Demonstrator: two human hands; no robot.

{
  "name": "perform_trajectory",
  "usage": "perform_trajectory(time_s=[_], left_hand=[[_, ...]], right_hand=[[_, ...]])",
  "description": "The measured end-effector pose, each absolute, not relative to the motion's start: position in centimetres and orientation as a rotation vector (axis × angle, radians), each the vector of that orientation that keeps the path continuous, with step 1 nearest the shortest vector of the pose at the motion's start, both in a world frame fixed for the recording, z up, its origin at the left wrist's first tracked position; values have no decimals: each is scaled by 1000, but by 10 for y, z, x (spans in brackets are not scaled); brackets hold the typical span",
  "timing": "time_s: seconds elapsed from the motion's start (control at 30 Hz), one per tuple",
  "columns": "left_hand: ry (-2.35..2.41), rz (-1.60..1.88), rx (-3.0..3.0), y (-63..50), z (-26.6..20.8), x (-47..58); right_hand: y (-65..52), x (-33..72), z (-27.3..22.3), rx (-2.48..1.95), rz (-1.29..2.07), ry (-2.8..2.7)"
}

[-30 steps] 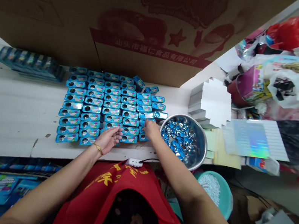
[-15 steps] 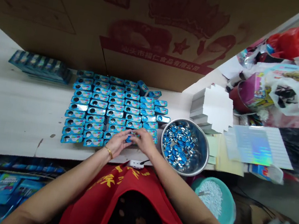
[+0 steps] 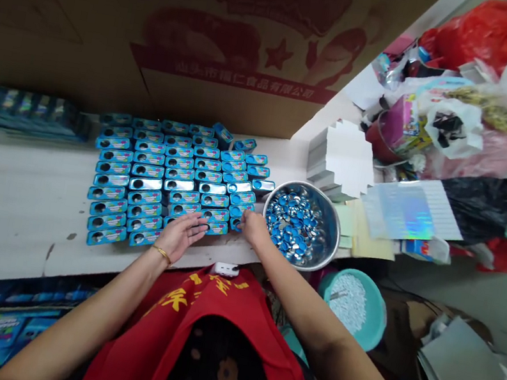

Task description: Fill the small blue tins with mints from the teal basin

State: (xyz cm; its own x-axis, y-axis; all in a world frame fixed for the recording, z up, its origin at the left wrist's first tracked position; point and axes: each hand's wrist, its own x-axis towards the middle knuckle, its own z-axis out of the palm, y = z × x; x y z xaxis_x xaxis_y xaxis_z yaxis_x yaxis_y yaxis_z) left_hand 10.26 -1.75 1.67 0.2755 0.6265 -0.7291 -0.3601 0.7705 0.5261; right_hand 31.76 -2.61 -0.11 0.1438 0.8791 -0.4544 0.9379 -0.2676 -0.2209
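Several small blue boxes (image 3: 143,195) stand packed in rows on the white table, each with a dark round spot on its top face. In front of these rows, my left hand (image 3: 182,235) lies half turned up with fingers stretched out and nothing visible in it. My right hand (image 3: 253,227) is closed at the right end of the nearest rows, its fingertips by a blue box (image 3: 236,209). What it pinches, if anything, is hidden. Just right of that hand sits a metal bowl (image 3: 333,237) holding many small round blue-and-silver lids (image 3: 294,223).
A big cardboard carton (image 3: 229,105) walls off the back. More blue boxes (image 3: 24,109) are stacked at the far left. White card sheets (image 3: 349,157) stand behind the bowl. A green basin (image 3: 376,314) with white pellets is lower right, bags and clutter beyond.
My hands have parted from a blue lid they held together. The left hand has opened; the right is closed beside the bowl's left side. The view has shifted right.
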Motion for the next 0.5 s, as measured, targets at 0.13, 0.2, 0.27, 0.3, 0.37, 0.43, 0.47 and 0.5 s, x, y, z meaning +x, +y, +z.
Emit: perform_trajectory(time_s=[0.13,0.2,0.27,0.3,0.37,0.43,0.47,0.5], left_hand=[[1125,694,269,-20,16,102],[1120,702,262,-22,18,106],[1118,708,255,-24,19,112],[1120,711,252,-24,19,116],[1128,712,252,-26,19,121],[1141,720,257,-28,17,125],[1152,731,259,-29,16,127],[1169,750,258,-30,15,129]], right_hand=[[-4,306,-5,2203,-752,1767],[7,303,-7,2169,-751,1747],[14,301,-7,2142,-753,1751],[13,301,-7,2131,-755,1765],[6,310,-4,2097,-766,1819],[-11,333,-2,2093,-770,1918],[-20,350,-2,2116,-758,1963],[-29,370,-3,2220,-717,2039]])
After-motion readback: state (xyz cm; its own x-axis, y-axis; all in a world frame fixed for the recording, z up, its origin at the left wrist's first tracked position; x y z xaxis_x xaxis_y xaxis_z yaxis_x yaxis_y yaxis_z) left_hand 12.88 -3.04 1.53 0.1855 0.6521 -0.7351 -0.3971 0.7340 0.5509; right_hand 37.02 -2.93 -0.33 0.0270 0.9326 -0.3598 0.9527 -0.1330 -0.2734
